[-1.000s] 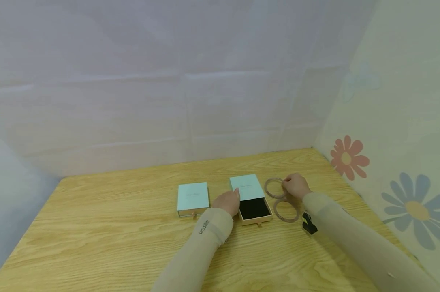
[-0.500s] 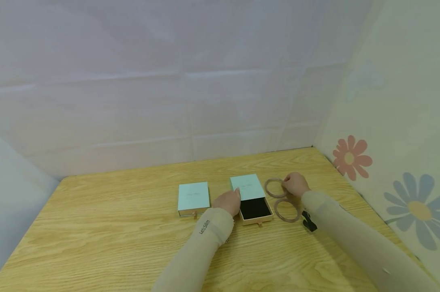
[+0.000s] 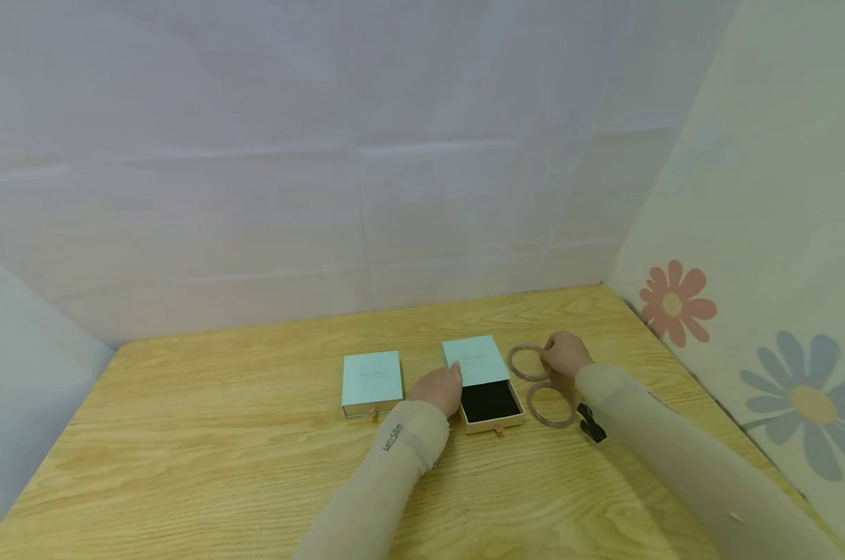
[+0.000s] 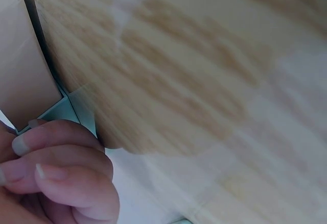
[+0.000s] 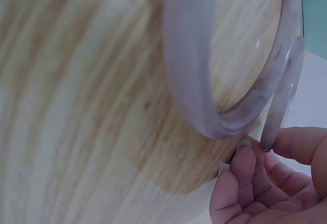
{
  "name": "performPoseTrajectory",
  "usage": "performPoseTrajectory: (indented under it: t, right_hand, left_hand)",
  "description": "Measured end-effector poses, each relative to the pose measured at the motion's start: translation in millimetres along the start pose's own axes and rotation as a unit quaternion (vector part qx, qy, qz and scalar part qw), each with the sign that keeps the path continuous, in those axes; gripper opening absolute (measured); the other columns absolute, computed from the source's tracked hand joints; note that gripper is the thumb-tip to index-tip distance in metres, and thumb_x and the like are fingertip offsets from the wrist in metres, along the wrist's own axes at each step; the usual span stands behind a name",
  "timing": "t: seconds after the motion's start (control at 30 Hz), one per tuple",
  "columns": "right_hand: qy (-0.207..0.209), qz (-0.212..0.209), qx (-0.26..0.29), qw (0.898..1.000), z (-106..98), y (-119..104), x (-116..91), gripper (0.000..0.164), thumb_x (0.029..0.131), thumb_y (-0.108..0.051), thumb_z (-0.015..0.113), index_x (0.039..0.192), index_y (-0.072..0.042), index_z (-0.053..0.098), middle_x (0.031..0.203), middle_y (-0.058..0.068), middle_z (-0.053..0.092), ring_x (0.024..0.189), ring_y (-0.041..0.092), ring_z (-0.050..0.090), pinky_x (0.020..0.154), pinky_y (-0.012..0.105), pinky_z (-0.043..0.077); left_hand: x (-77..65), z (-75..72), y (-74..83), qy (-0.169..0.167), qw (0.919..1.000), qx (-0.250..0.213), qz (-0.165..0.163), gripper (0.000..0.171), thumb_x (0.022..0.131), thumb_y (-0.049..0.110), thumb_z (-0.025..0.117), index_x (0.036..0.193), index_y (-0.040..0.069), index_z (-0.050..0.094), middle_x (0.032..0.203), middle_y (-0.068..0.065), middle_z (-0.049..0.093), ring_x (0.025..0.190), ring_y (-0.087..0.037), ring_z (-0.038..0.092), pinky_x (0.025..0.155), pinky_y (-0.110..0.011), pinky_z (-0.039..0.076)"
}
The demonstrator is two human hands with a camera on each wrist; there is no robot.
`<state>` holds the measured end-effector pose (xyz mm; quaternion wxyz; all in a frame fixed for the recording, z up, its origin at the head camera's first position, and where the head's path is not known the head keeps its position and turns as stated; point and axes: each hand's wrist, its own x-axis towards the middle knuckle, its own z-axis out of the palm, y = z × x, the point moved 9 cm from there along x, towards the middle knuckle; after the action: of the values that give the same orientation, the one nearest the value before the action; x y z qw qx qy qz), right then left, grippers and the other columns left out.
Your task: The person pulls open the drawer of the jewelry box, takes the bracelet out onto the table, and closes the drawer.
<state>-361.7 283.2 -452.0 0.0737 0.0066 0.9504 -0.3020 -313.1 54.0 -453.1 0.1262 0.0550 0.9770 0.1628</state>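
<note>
My left hand (image 3: 438, 389) grips the left side of a pale teal drawer box (image 3: 473, 354), its fingers curled against the sleeve's edge in the left wrist view. The box's drawer (image 3: 492, 426) is pulled out toward me and shows a black lining. My right hand (image 3: 566, 354) pinches the right side of the farther bangle (image 3: 511, 364) between thumb and fingers. That bangle (image 5: 281, 101) looks tilted in the right wrist view. The nearer bangle (image 3: 554, 425), a translucent pale mauve ring, lies on the table just in front of it. Part of the box is hidden behind my left hand.
A second teal box (image 3: 371, 377), its drawer pushed in, stands left of my left hand. Everything rests on a wood-grain table (image 3: 219, 435). A pale cloth wall (image 3: 254, 194) rises behind it, and a flower-printed wall (image 3: 766, 257) borders the right side.
</note>
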Motion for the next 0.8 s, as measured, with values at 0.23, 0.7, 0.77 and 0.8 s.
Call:
performPoseTrajectory:
  t: [0.23, 0.7, 0.77, 0.8]
  right_hand:
    - [-0.013, 0.005, 0.003, 1.000, 2.1, 0.3, 0.4, 0.015, 0.093, -0.002, 0.056, 0.090, 0.012, 0.059, 0.076, 0.015, 0.063, 0.062, 0.018, 0.059, 0.058, 0.030, 0.052]
    - [-0.008, -0.003, 0.004, 1.000, 0.0, 0.2, -1.1, 0.014, 0.091, -0.002, 0.060, 0.081, 0.008, 0.059, 0.070, 0.012, 0.061, 0.060, 0.017, 0.056, 0.057, 0.029, 0.049]
    - [-0.006, -0.004, 0.006, 1.000, 0.0, 0.5, -1.3, 0.015, 0.090, -0.003, 0.061, 0.079, 0.007, 0.058, 0.068, 0.011, 0.060, 0.057, 0.015, 0.055, 0.055, 0.027, 0.048]
    - [-0.005, -0.002, 0.008, 1.000, 0.2, 0.9, -1.3, 0.016, 0.090, -0.003, 0.061, 0.079, 0.007, 0.058, 0.067, 0.010, 0.060, 0.057, 0.014, 0.054, 0.054, 0.026, 0.047]
  left_hand:
    - [2.1, 2.7, 1.3, -0.001, 0.9997, 0.020, 0.013, 0.061, 0.109, 0.034, 0.022, 0.060, 0.008, 0.048, 0.049, -0.003, 0.033, 0.042, -0.016, 0.032, 0.040, -0.028, 0.029]
    - [3.8, 5.4, 2.2, -0.008, 0.9992, 0.034, 0.020, 0.057, 0.109, 0.033, 0.022, 0.069, 0.008, 0.053, 0.050, -0.004, 0.035, 0.043, -0.016, 0.035, 0.039, -0.028, 0.031]
    - [2.5, 4.5, 1.9, -0.004, 0.9995, 0.027, 0.018, 0.058, 0.109, 0.034, 0.021, 0.066, 0.008, 0.050, 0.049, -0.003, 0.033, 0.042, -0.016, 0.033, 0.039, -0.027, 0.029]
    - [1.8, 3.9, 1.0, -0.001, 0.9998, 0.017, 0.014, 0.060, 0.109, 0.034, 0.021, 0.062, 0.008, 0.049, 0.048, -0.003, 0.032, 0.041, -0.015, 0.032, 0.039, -0.027, 0.029]
